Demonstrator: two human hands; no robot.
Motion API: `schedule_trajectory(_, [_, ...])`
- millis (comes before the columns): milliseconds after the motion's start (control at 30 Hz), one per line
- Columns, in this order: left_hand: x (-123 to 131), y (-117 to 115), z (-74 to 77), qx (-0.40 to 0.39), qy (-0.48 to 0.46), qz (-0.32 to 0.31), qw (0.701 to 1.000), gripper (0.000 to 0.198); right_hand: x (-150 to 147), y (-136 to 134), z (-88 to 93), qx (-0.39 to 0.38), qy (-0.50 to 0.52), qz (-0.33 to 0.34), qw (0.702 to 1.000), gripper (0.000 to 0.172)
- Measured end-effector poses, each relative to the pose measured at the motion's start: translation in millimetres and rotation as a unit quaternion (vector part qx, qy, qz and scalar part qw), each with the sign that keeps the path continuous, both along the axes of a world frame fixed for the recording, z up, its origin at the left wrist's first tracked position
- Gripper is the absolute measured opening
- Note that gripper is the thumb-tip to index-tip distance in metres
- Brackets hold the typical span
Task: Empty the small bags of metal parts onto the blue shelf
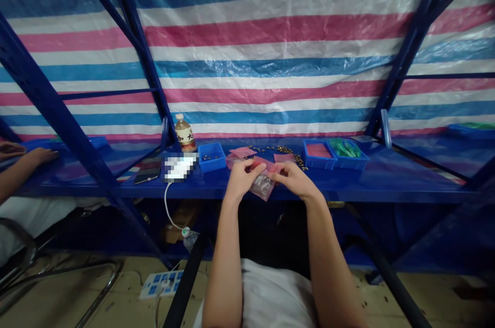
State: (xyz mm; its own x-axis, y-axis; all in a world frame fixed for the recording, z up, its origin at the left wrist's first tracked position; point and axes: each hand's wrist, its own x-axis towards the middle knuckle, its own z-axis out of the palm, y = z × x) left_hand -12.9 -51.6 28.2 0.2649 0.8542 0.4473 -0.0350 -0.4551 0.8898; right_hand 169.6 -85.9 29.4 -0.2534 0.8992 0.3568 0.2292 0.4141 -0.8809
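Clear bag (263, 187), contents hard to make out, is pinched between the left hand (242, 179) and right hand (293, 180) at the blue shelf (386, 183) edge, where a fumble could spill it among the loose brass pieces (284, 150).

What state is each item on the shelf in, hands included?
clear plastic bag, held up between the hands, metal parts inside
left hand, pinching the bag's top
right hand, pinching the bag's top
plastic bottle, upright, capped
blue bin, holding small metal parts
loose brass parts, scattered on the shelf
phone, lying flat
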Motion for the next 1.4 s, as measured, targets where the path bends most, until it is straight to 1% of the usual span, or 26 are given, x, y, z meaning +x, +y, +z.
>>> schedule_trajectory(167, [0.1, -3.7, 2.5, -0.044, -0.028, -0.034, 0.998, 0.034, -4.3, 4.0, -3.1, 0.044, 0.075, -0.075, 0.993, 0.031])
schedule_trajectory(267, [1.7, -2.8, 1.4, -0.069, -0.062, -0.059, 0.994, 0.037, -4.3, 5.5, -5.4, 0.062, 0.115, -0.083, 0.988, 0.035])
schedule_trajectory(300, [3.1, -1.7, 0.9, -0.081, -0.087, -0.059, 0.991, 0.037, -3.9, 5.2, -5.4, 0.066, 0.121, -0.071, 0.988, 0.039])
schedule_trajectory(367, [7.5, 1.0, 0.3, -0.110, -0.173, -0.046, 0.978, 0.037, -3.8, 3.2, -4.0, 0.079, 0.113, -0.021, 0.990, 0.047])
schedule_trajectory(400, [10.3, 2.3, 0.4, -0.123, -0.228, -0.039, 0.965, 0.037, -4.6, 1.9, -2.7, 0.090, 0.094, 0.010, 0.992, 0.054])
schedule_trajectory(467, [16.9, 3.9, 1.4, -0.138, -0.328, -0.032, 0.934, 0.041, -8.7, 0.2, -0.1, 0.119, 0.042, 0.060, 0.990, 0.076])
schedule_trajectory(500, [20.5, 4.0, 2.2, -0.142, -0.357, -0.036, 0.923, 0.043, -12.1, 0.2, 0.6, 0.136, 0.023, 0.067, 0.988, 0.084])
schedule_trajectory(533, [23.9, 3.6, 3.1, -0.144, -0.370, -0.042, 0.917, 0.045, -16.1, 1.1, 0.6, 0.151, 0.016, 0.061, 0.986, 0.083])
schedule_trajectory(567, [27.1, 3.0, 3.7, -0.146, -0.372, -0.049, 0.915, 0.046, -20.3, 2.8, -0.1, 0.163, 0.028, 0.043, 0.985, 0.076])
schedule_trajectory(633, [32.3, 1.7, 3.9, -0.159, -0.364, -0.063, 0.916, 0.046, -28.2, 8.7, -4.1, 0.173, 0.094, -0.008, 0.980, 0.055])
schedule_trajectory(667, [34.1, 1.4, 3.3, -0.166, -0.359, -0.066, 0.916, 0.045, -31.2, 12.3, -6.9, 0.168, 0.134, -0.033, 0.976, 0.049])
schedule_trajectory(700, [35.3, 1.4, 2.2, -0.172, -0.354, -0.065, 0.917, 0.044, -33.3, 16.0, -10.0, 0.157, 0.170, -0.056, 0.971, 0.045])
schedule_trajectory(767, [36.3, 2.6, -0.8, -0.179, -0.333, -0.053, 0.924, 0.044, -34.1, 22.5, -15.2, 0.123, 0.222, -0.092, 0.963, 0.045])
schedule_trajectory(833, [35.4, 4.4, -3.9, -0.182, -0.302, -0.027, 0.936, 0.044, -28.8, 26.2, -17.2, 0.096, 0.249, -0.127, 0.955, 0.047])
schedule_trajectory(900, [33.2, 6.2, -5.7, -0.180, -0.271, -0.001, 0.945, 0.045, -14.6, 26.5, -14.5, 0.106, 0.264, -0.179, 0.942, 0.047])
schedule_trajectory(967, [29.9, 7.7, -6.2, -0.174, -0.252, 0.013, 0.952, 0.047, 10.4, 23.7, -7.4, 0.151, 0.263, -0.258, 0.917, 0.047])
schedule_trajectory(1000, [28.0, 8.4, -6.1, -0.169, -0.245, 0.016, 0.955, 0.048, 26.7, 21.6, -2.6, 0.180, 0.253, -0.309, 0.899, 0.048])
schedule_trajectory(1067, [24.2, 9.7, -5.5, -0.161, -0.236, 0.021, 0.958, 0.046, 62.9, 17.6, 8.2, 0.239, 0.204, -0.417, 0.853, 0.047])
schedule_trajectory(1100, [22.5, 10.2, -5.1, -0.159, -0.234, 0.025, 0.959, 0.045, 80.9, 16.3, 13.6, 0.262, 0.158, -0.470, 0.828, 0.045])
schedule_trajectory(1133, [21.1, 10.5, -4.8, -0.158, -0.232, 0.029, 0.960, 0.044, 97.3, 15.6, 18.7, 0.269, 0.096, -0.512, 0.810, 0.043])
schedule_trajectory(1200, [19.4, 10.8, -4.0, -0.155, -0.228, 0.035, 0.961, 0.043, 122.4, 16.8, 26.9, 0.257, -0.044, -0.560, 0.786, 0.040])
schedule_trajectory(1267, [19.0, 10.6, -3.4, -0.154, -0.225, 0.037, 0.961, 0.042, 135.5, 20.8, 31.5, 0.245, -0.182, -0.555, 0.774, 0.038])
schedule_trajectory(1333, [19.7, 10.4, -3.1, -0.150, -0.222, 0.038, 0.963, 0.041, 139.0, 26.2, 32.7, 0.232, -0.294, -0.517, 0.770, 0.037])
schedule_trajectory(1400, [20.7, 10.6, -3.0, -0.145, -0.217, 0.038, 0.965, 0.040, 137.9, 31.5, 31.8, 0.197, -0.377, -0.473, 0.771, 0.037])
